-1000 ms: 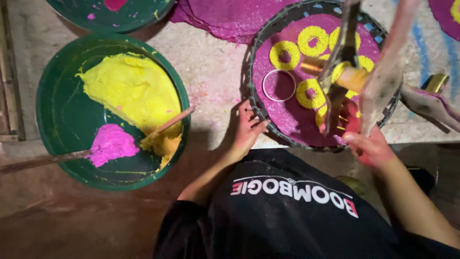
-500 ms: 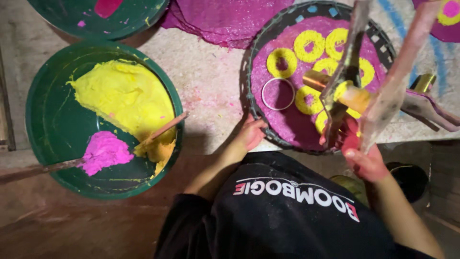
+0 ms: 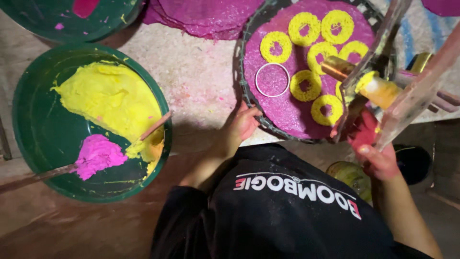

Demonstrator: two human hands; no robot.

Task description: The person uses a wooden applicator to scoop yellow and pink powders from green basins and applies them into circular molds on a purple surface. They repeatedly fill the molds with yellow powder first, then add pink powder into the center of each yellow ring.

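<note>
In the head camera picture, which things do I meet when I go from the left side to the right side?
Green basin with yellow dough and pink dough → left hand → metal ring → yellow dough rings → right hand.

Dough rings (image 3: 305,88) lie on a tray (image 3: 249,103), bowl (image 3: 33,144) leftward.

No packages, labels, signs or screens are in view.

Head camera, steeply downward, close overhead
</note>
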